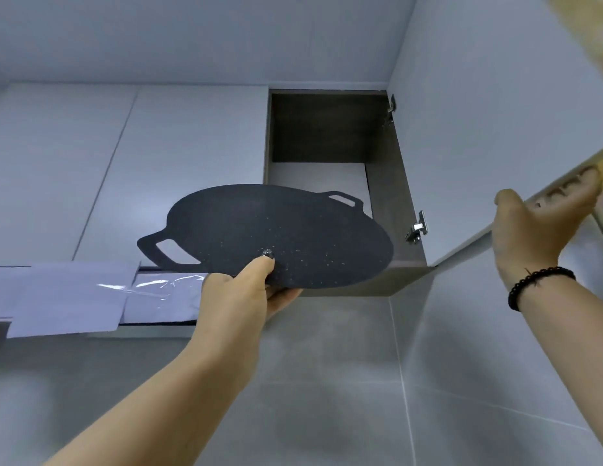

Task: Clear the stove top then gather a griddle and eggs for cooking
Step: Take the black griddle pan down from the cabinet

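**Griddle Held at the Mouth of an Open Wall Cabinet**

While the head view was tilted upward toward the wall cabinets, a round black speckled griddle [270, 233] was seen gripped at its near edge by the left hand [249, 290], with the thumb laid on the upper face and the fingers curled beneath. The griddle was held roughly level, just in front of and partly across the lower opening of the open cabinet [327, 136], whose dark interior could be seen behind it. Two cut-out handles were visible, one at the far right rim and one at the left. The open cabinet door [502, 112] was grasped along its lower edge by the right hand [542, 216], fingers wrapped over the edge; a dark beaded bracelet [539, 285] was worn on that wrist. Closed grey doors [125, 163] lay to the left, grey wall tiles [360, 381] below.
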